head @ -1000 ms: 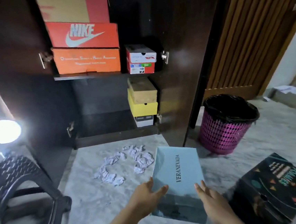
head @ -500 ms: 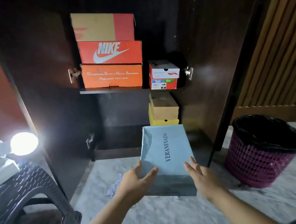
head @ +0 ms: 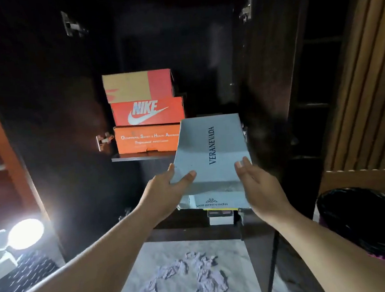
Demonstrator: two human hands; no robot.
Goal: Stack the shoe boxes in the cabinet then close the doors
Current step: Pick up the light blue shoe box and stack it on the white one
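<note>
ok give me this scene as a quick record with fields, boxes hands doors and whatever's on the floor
held box: pale blue Veranevada shoe box, raised in front of the cabinet's right side
left hand: grips the box's near left corner, thumb on the lid
right hand: flat against the box's near right side
shelf stack: three orange boxes, Nike box in the middle
cabinet doors: open
floor: crumpled paper
right edge: pink basket

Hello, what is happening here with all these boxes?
A person is putting shoe boxes into a dark cabinet whose doors stand open. Both hands, the left hand and the right hand, hold a pale blue Veranevada box up at the cabinet's right side. Three orange and red boxes are already stacked on the shelf at the left.
</note>
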